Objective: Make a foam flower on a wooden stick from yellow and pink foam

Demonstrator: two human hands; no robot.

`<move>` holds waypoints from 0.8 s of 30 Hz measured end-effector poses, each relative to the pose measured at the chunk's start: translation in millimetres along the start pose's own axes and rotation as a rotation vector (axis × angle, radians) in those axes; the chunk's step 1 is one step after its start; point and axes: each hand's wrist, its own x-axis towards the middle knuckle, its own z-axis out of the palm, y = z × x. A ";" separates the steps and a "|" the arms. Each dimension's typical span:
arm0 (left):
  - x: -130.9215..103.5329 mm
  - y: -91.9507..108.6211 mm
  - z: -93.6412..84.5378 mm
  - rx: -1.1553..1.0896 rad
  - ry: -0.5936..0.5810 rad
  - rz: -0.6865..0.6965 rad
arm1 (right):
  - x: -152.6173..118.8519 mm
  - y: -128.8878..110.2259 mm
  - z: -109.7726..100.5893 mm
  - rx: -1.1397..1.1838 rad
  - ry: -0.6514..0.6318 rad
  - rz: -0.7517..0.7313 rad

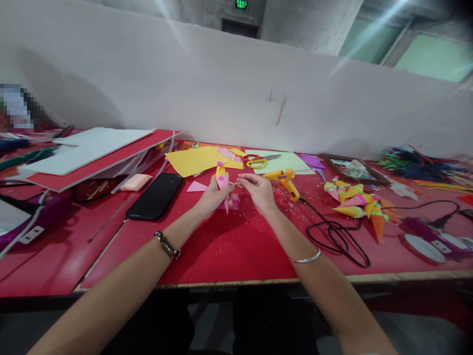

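Observation:
My left hand (209, 199) is closed around a small pink paper cone (222, 181), its tip pointing down. Yellow material tops the cone, with a bright pink ball above it. Close beside it, my right hand (261, 194) has thumb and fingers pinched together; a thin, light thing seems to show at the fingertips, too small to name. A yellow hot glue gun (284, 181) lies just right of my right hand. Behind my hands are scissors (258, 161) with red and yellow handles and yellow paper (195, 160). Small pink scraps (234, 201) lie beneath the cone.
A black phone (157, 196) lies to the left, near stacked boards (88, 148). Finished-looking paper cones (354, 199) are piled at right beside a looped black cable (338, 236). Farther right are pipe cleaners (417, 165) and a purple power strip (436, 236). A white partition (221, 88) stands behind.

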 end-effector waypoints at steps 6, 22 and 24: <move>-3.3 0.4 2.5 -0.037 -0.040 -0.060 | -1.1 -3.5 0.1 -0.065 0.091 -0.020; -12.2 1.0 21.3 -0.392 -0.132 -0.220 | -13.5 -19.8 7.8 -0.321 0.051 -0.282; -12.9 0.0 22.3 -0.389 -0.125 -0.220 | -14.3 -21.2 8.3 -0.389 0.006 -0.361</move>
